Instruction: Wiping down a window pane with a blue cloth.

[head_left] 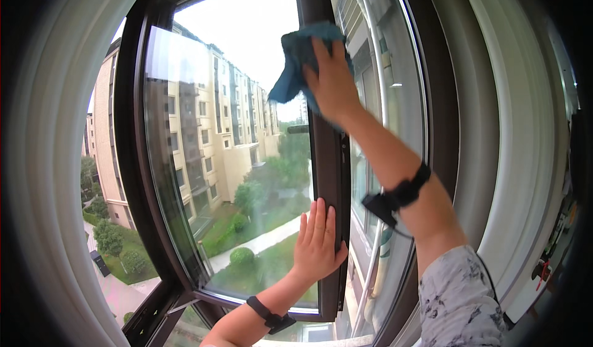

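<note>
A dark-framed window sash (328,171) stands swung open in front of me, its glass pane (259,180) showing a hazy, streaked area low down. My right hand (331,80) presses a blue-green cloth (296,64) against the upper part of the sash's upright frame, with part of the cloth hanging over the glass. Lower down, my left hand (319,245) lies flat, fingers pointing up, on the pane's edge and the same upright; it holds nothing. Each forearm wears a black strap with a small device.
White curtains (51,161) hang at the left and right (486,115). The outer window frame (134,161) surrounds the sash, with a metal stay (181,306) at the bottom left. Outside, far below, are a path, shrubs and buildings; a white pipe (377,69) runs up at the right.
</note>
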{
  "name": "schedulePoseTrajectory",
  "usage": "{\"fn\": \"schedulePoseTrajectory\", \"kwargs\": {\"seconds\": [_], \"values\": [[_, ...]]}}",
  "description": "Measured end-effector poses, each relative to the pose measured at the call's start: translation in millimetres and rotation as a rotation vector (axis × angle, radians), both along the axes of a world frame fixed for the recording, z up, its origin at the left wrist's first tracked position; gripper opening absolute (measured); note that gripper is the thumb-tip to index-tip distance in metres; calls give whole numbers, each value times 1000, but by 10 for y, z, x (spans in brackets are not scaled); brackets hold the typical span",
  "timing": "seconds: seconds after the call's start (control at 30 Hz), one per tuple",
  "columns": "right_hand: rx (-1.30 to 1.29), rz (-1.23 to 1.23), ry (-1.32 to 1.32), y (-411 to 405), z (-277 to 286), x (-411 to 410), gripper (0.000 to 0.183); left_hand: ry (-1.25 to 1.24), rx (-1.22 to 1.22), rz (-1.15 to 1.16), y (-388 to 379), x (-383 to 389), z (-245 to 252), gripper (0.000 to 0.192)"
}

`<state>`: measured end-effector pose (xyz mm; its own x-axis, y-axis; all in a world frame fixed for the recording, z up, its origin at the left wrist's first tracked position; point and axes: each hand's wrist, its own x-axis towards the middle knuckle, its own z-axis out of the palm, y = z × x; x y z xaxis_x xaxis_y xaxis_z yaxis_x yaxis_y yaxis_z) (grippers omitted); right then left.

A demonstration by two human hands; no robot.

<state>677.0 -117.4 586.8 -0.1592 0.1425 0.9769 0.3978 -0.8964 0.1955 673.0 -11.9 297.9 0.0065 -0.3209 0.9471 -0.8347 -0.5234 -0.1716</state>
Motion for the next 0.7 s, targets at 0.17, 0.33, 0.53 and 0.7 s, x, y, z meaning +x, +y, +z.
{"fn": "schedulePoseTrajectory", "kwargs": {"seconds": [0.17,0.33,0.53,0.7], "values": [[14,-84,-29,8,1366,156,67,-48,-26,22,47,-4,-10,77],[84,-192,-68,31,1538,115,70,-60,-29,-8,9,-32,-8,73],[19,-137,-10,104,694,15,66,-80,-68,13,29,-22,19,68],[-58,-210,-103,66,235,-9,65,-55,-88,-38,34,-36,52,67]]}}
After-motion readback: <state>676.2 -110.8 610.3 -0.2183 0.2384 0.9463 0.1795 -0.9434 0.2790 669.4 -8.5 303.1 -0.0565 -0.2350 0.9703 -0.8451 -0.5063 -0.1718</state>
